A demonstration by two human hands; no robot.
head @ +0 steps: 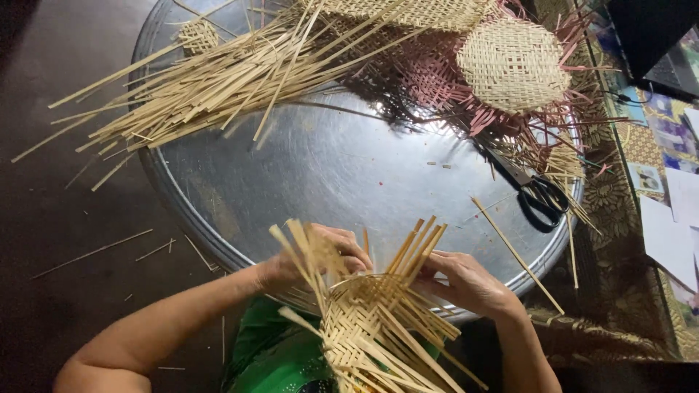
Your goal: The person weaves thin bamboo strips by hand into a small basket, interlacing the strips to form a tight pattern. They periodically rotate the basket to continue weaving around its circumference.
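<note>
A half-woven basket of pale bamboo strips (364, 320) rests in my lap at the near rim of a round metal tray (328, 167). Loose strip ends fan up and out from its weave. My left hand (320, 258) grips the basket's left side, fingers curled among the upright strips. On the right side, my right hand (466, 280) pinches strips near the rim of the weave. Both hands touch the basket.
A heap of loose bamboo strips (218, 80) lies across the tray's far left. Finished woven pieces (513, 62) with pink strips sit at the far right. Black scissors (535, 193) lie on the tray's right edge. Stray strips litter the dark floor (87, 255).
</note>
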